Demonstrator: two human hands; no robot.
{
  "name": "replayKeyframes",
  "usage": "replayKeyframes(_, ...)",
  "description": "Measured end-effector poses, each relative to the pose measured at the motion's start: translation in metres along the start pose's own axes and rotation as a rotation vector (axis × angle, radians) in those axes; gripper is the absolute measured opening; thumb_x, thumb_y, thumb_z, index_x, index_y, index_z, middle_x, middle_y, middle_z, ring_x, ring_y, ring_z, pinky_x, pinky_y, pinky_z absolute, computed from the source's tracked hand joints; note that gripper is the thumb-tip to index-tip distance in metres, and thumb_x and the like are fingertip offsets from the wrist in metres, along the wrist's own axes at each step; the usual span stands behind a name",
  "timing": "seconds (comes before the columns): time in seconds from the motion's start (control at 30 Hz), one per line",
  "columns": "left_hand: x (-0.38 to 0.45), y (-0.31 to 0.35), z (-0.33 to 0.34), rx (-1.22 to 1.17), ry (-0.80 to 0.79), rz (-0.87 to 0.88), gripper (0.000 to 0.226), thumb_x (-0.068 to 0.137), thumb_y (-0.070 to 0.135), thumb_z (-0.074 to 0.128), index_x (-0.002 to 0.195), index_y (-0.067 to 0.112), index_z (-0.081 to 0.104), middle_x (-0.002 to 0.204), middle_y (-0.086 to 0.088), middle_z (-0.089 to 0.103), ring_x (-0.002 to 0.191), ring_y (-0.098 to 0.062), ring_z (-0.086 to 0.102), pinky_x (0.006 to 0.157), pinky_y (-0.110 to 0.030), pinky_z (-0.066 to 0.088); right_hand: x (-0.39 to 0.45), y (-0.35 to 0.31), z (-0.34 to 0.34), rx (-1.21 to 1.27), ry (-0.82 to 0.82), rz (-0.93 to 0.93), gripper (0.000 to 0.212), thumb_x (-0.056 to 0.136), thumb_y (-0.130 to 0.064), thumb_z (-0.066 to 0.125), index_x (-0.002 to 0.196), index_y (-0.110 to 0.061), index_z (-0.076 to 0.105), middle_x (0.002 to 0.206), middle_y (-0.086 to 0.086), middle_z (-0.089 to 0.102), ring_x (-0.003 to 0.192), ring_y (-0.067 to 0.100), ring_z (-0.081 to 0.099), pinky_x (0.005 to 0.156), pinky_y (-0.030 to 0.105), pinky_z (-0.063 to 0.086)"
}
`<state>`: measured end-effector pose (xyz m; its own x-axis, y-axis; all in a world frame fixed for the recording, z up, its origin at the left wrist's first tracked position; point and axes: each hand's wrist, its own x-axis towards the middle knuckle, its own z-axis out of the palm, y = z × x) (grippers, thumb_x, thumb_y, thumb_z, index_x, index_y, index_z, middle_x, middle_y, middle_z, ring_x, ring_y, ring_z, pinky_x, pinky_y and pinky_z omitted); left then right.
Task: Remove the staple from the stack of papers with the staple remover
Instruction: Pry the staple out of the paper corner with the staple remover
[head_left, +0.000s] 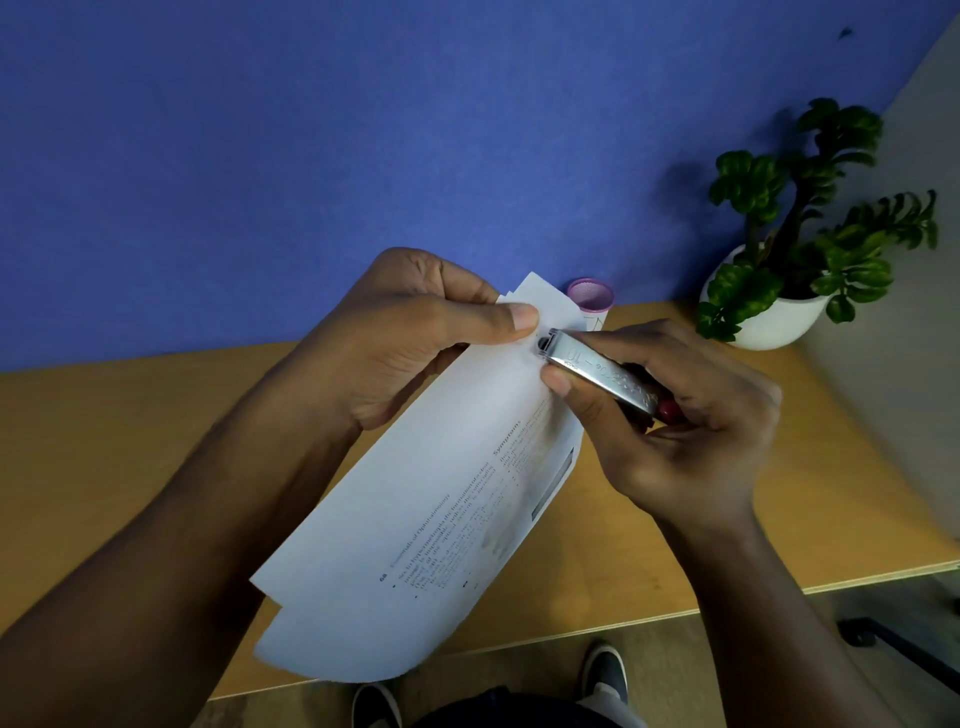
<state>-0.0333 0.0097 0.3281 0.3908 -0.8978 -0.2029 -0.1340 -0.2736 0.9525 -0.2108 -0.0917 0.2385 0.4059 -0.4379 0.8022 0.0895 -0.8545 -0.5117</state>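
My left hand (415, 332) pinches the far corner of the stack of papers (431, 499), thumb on top, holding it above the wooden desk (104, 441). My right hand (670, 410) grips the silver staple remover (597, 371), its tip pressed against that same corner just beside my left thumb. The staple itself is too small to see. A potted plant (795, 234) stands far right.

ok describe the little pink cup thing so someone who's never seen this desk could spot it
Start at the blue wall behind the wooden desk. Where desk meets wall, look just past the top corner of the stack of papers, left of the white potted plant. The small pink mesh cup stands there, the only pink, round-rimmed thing in view, partly hidden by the papers.
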Motion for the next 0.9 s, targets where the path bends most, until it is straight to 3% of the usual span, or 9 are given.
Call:
replayKeyframes(0.4,-0.006,0.002,0.002,0.036,0.014,-0.008,0.020,0.087,0.022,0.073,0.088,0.003,0.077,0.083,-0.008,0.080,0.069,-0.023,0.078,0.059,-0.028,0.059,-0.001,-0.002,-0.005,-0.119,-0.026,-0.055,0.020,0.087,-0.009,0.086,0.104,0.001,0.081,0.095,0.007,0.080,0.082,-0.009,0.056,0.073,0.011,0.044)
replayKeyframes(0.6,-0.008,0.000,0.006,0.063,0.021,0.012,0.016,0.086,0.025,0.075,0.076,0.012,0.080,0.077,-0.008,0.079,0.065,-0.022,0.075,0.060,-0.029,0.059,-0.002,-0.005,0.000,-0.042,-0.011,-0.024,0.018,0.085,-0.004,0.087,0.102,0.000,0.081,0.095,-0.006,0.072,0.087,-0.011,0.060,0.079,0.009,0.044)
replayKeyframes(0.73,-0.008,0.000,0.007,-0.020,0.014,-0.031,0.016,0.087,0.020,0.073,0.080,0.007,0.078,0.077,-0.008,0.079,0.064,-0.021,0.075,0.059,-0.027,0.060,-0.002,-0.008,0.002,-0.017,0.001,-0.008,0.020,0.084,-0.002,0.087,0.103,0.000,0.080,0.097,-0.009,0.071,0.088,-0.013,0.060,0.080,0.009,0.044)
replayKeyframes(0.9,-0.009,0.001,0.004,-0.043,-0.015,-0.044,0.018,0.087,0.023,0.073,0.082,0.007,0.079,0.081,-0.009,0.079,0.067,-0.022,0.075,0.063,-0.030,0.061,0.000,-0.011,-0.003,-0.010,0.002,0.013,0.020,0.085,-0.006,0.085,0.104,-0.001,0.079,0.096,-0.008,0.072,0.078,-0.004,0.065,0.073,0.011,0.045)
